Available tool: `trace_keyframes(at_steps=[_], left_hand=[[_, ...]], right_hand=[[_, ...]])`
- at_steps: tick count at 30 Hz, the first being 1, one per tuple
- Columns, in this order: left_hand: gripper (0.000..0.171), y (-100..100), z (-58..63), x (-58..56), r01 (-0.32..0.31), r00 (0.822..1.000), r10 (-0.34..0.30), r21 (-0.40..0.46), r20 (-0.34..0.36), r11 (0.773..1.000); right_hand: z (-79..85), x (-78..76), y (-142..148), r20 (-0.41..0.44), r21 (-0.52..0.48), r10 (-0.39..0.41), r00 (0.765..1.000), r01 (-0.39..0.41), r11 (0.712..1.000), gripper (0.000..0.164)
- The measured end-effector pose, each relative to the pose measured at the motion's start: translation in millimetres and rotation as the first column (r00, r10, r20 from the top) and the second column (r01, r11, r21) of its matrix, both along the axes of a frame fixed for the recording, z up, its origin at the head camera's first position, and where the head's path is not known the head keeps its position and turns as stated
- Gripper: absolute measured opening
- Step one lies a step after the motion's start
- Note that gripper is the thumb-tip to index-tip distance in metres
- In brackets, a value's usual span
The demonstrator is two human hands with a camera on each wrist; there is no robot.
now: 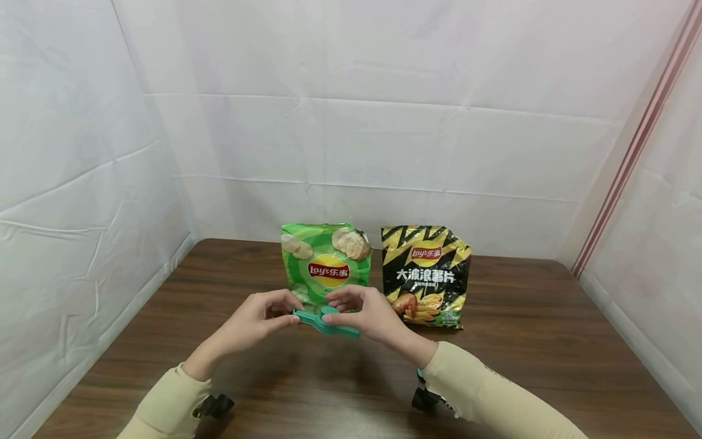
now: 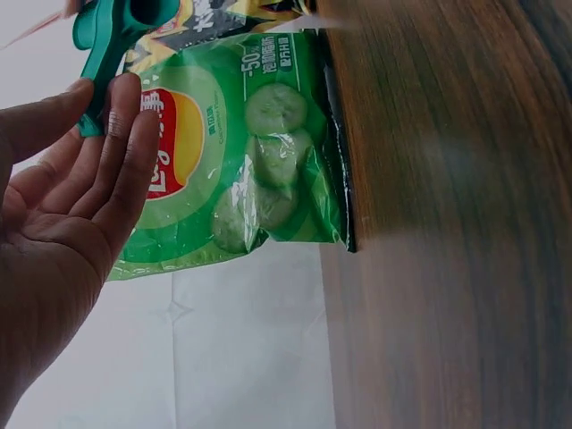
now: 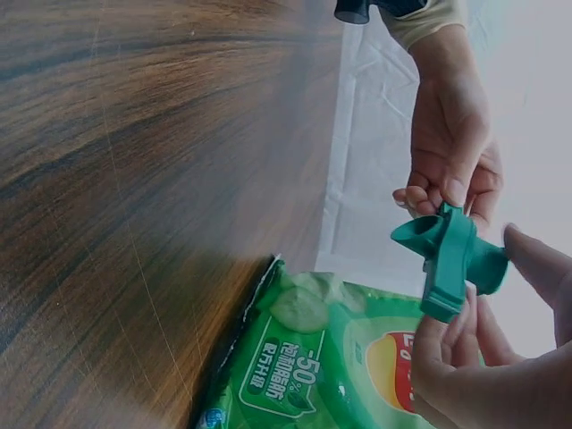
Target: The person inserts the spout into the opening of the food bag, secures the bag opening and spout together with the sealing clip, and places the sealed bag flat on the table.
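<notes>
A green plastic bag clip with a round, flared spout is held in the air between both hands, in front of the upright green chip bag. My left hand pinches one narrow end of it between thumb and fingers. On the other side, my right hand holds it with the thumb at the spout and the fingers beneath the bar. In the left wrist view the clip shows at the top, partly cut off by the frame edge. The hands hide the green bag's lower part.
A black and yellow chip bag stands upright to the right of the green one. Both are near the back of the dark wooden table. White sheeting hangs behind and on both sides.
</notes>
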State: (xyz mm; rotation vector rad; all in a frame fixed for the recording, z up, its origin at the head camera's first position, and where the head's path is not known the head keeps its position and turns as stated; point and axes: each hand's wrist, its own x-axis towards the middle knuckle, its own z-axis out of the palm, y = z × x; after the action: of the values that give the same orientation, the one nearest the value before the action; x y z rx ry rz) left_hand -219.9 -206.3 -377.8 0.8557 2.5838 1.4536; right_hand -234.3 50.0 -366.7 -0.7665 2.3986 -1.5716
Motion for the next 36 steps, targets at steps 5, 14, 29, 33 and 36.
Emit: trace_keyframes(at_steps=[5, 14, 29, 33, 36], left_hand=[[0.013, -1, -0.9, 0.5, -0.004, 1.000, 0.004, 0.029, -0.013, 1.000], [0.013, 1, -0.2, 3.0, -0.014, 0.999, 0.016, 0.072, -0.028, 0.997], [0.015, -1, -2.0, 3.0, 0.005, 1.000, -0.005, 0.025, -0.023, 1.000], [0.015, -2, -2.1, 3.6, -0.010, 1.000, 0.011, 0.013, -0.025, 1.000], [0.016, -1, -2.0, 5.0, -0.042, 0.999, 0.043, 0.027, -0.025, 0.999]], right_hand=[[-1.9, 1.4, -2, -0.020, -0.061, -0.034, 0.999, 0.033, 0.998, 0.042], [-1.4, 10.2, -6, -0.026, -0.082, -0.080, 0.996, 0.078, 0.994, 0.035], [-12.3, 8.6, -8, -0.145, -0.079, -0.120, 0.982, 0.109, 0.991, 0.024], [-15.3, 7.8, -7, -0.151, -0.039, -0.111, 0.982, 0.106, 0.994, 0.025], [-14.2, 8.9, -7, -0.158, -0.017, -0.105, 0.982, 0.104, 0.994, 0.026]])
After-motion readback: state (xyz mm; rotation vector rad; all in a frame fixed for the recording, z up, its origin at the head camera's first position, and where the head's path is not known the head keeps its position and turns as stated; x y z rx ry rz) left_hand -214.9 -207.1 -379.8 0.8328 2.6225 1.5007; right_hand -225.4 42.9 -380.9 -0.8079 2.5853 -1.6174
